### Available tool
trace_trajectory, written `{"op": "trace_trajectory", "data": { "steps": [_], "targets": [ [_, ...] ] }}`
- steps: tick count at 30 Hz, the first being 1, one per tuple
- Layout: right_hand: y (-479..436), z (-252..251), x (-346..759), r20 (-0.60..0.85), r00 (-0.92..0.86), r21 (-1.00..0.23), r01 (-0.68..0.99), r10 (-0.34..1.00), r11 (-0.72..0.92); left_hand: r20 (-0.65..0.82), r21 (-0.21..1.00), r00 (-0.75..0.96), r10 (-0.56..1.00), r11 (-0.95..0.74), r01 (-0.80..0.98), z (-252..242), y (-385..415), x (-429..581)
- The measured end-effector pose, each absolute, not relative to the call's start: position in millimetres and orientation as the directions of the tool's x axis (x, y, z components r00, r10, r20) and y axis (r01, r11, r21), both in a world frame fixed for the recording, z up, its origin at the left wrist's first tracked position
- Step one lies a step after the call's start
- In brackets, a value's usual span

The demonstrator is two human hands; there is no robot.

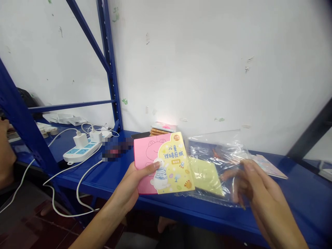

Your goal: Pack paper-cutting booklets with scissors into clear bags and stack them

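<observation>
Pink and yellow paper booklet (162, 162): we see it lifted just above the blue metal shelf (306, 197), with the cartoon cover turned toward us. Its long side runs left to right and dips a little to the right.
Left hand (135, 183): it is closed on the lower left part of the booklet. The thumb lies across the cover, and the other fingers are hidden behind it.
Clear plastic bag (220, 155): it is crumpled and sits just to the right of the booklet, whose right edge overlaps it.
Yellow paper sheet (206, 174): it is inside the bag, just beside the booklet's right edge.
Right hand (259, 193): it is blurred. The thumb is on top of the bag and the fingers show through the plastic, so we judge that it pinches the bag.
Relation: booklet on the left and bag on the right, one in each hand, meeting between the two hands.
Around: a white power strip (81, 152) lies well apart at the left, and another person's hand (5, 152) shows at the left edge.
</observation>
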State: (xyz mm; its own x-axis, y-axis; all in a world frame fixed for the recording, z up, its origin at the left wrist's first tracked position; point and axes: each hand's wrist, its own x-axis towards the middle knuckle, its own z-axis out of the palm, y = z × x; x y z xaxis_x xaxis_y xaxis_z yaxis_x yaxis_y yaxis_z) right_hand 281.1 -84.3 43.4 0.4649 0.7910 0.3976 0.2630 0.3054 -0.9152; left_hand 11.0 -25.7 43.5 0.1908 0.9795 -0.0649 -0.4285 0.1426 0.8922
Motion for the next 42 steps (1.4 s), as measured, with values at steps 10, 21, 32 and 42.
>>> {"op": "trace_trajectory", "data": {
  "steps": [10, 21, 32, 42],
  "targets": [
    [-86.3, 52.1, 269.4, 0.261, 0.501, -0.965, 0.109, 0.825, 0.239, -0.109, 0.884, 0.24, 0.965, 0.205, -0.421, 41.9, -30.2, 12.6],
    [-95.2, 51.4, 295.6, 0.012, 0.187, -0.988, 0.155, 0.982, -0.018, -0.042, 0.92, 0.264, 0.964, 0.141, -0.367, 44.6, -27.0, 10.0],
    [-88.6, 45.9, 303.5, -0.013, -0.013, -0.988, 0.155, 1.0, -0.011, -0.003, 0.937, 0.288, 0.958, 0.103, -0.335, 48.4, -31.3, 10.9],
    [-85.5, 40.9, 301.5, -0.039, 0.089, -0.997, 0.067, 0.995, -0.045, -0.036, 0.927, 0.312, 0.949, 0.149, -0.345, 49.4, -32.0, 11.3]
  ]
}}
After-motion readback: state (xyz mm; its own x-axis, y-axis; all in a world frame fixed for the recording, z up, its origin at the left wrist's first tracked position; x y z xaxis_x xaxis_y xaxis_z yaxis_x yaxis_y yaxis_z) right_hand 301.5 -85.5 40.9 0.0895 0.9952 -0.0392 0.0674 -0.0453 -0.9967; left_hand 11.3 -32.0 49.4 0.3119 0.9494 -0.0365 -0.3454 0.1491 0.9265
